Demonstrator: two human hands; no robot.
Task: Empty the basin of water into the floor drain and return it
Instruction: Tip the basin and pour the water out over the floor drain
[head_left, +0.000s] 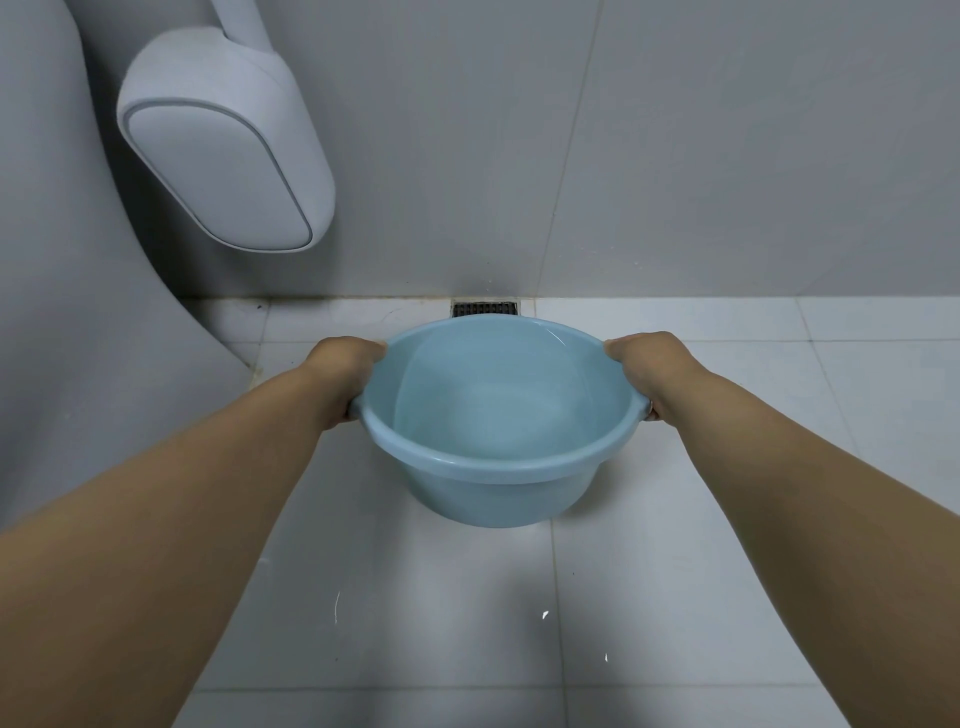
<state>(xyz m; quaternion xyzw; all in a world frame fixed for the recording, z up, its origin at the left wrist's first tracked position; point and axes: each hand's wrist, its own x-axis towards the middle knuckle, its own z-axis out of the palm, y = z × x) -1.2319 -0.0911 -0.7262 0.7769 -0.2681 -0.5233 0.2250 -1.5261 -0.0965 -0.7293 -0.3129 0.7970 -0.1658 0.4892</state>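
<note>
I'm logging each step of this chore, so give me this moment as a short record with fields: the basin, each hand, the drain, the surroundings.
basin: light blue basin, held above the floor, tipped slightly away from the person, water inside
left hand: left hand grips the rim on its side
right hand: right hand grips the opposite rim
drain: floor drain at the foot of the wall, just beyond the basin
surroundings: white tiled floor, grey wall

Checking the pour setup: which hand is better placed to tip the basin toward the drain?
Neither clearly. The left hand and right hand grip opposite sides of the basin's rim evenly, with the drain straight ahead beyond the far rim. Probably both should tip together.
</note>
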